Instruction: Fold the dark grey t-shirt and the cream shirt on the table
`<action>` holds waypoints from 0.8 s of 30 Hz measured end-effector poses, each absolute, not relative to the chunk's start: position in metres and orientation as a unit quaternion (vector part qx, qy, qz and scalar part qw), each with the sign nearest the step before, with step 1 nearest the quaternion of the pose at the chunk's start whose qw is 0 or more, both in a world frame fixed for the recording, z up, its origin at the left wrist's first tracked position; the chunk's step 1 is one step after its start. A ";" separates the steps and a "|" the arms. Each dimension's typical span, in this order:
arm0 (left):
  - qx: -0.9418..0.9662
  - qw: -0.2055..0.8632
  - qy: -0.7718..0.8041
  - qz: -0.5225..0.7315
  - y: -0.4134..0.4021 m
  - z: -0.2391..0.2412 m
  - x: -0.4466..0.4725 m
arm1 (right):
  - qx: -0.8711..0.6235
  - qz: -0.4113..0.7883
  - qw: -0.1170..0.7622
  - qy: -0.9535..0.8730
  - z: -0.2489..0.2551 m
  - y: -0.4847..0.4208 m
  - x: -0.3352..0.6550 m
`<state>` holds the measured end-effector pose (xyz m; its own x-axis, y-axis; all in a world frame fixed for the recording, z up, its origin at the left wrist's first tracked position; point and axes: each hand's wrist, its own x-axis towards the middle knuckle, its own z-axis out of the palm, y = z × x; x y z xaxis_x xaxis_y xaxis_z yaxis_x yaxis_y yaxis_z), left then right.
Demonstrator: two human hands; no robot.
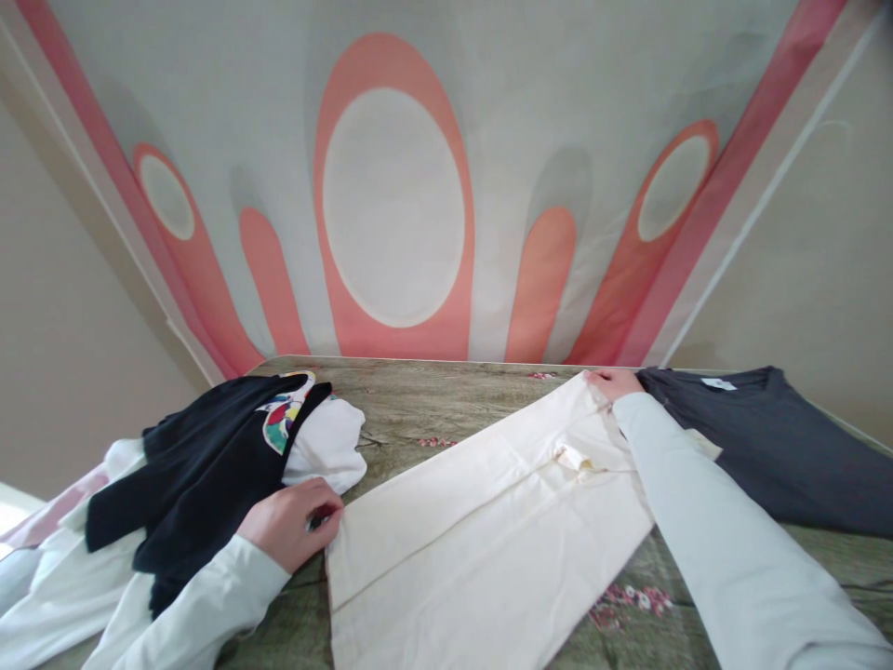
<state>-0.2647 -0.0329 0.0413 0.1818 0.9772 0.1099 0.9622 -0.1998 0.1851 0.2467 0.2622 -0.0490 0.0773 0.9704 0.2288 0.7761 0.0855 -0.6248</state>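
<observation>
A cream-white pair of trousers (pixel 481 530) lies folded lengthwise across the table, running from near left to far right. My left hand (pixel 293 521) is closed on its near left corner, fingers pinching the fabric. At the far end, my right hand (pixel 614 381) grips the trousers' upper corner, fingers curled over the cloth. Both arms wear pale long sleeves.
A pile of clothes sits at the left: a black garment with a colourful print (pixel 209 465) over white pieces (pixel 327 442). A dark grey T-shirt (pixel 767 437) lies at the right. The table (pixel 433 400) has a wood-and-flower cover. A patterned cloth hangs behind.
</observation>
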 end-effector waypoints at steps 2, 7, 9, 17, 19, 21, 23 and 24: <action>0.766 0.047 0.631 0.116 -0.033 0.041 -0.267 | -0.655 0.142 0.326 -0.667 -0.049 0.262 0.246; 0.759 0.060 0.635 0.133 -0.032 0.039 -0.272 | -0.646 0.136 0.347 -0.666 -0.051 0.263 0.246; 0.755 0.067 0.636 0.143 -0.031 0.038 -0.273 | -0.646 0.118 0.352 -0.667 -0.053 0.264 0.246; 0.727 0.108 0.656 0.172 -0.029 0.039 -0.274 | -0.656 0.054 0.320 -0.681 -0.051 0.263 0.243; 0.718 0.123 0.662 0.176 -0.028 0.039 -0.275 | -0.653 0.041 0.315 -0.688 -0.050 0.263 0.243; 0.709 0.139 0.668 0.176 -0.028 0.040 -0.276 | -0.652 0.033 0.310 -0.691 -0.049 0.263 0.242; 0.701 0.153 0.674 0.176 -0.027 0.040 -0.278 | -0.655 0.029 0.300 -0.693 -0.048 0.263 0.242; 0.697 0.159 0.677 0.175 -0.026 0.040 -0.278 | -0.657 0.027 0.296 -0.693 -0.048 0.263 0.242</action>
<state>-0.2785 -0.0265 0.0401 0.0234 0.9993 0.0287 0.8885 -0.0339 0.4576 0.2416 0.2628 -0.0479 0.0393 0.9261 0.3753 0.8943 0.1350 -0.4266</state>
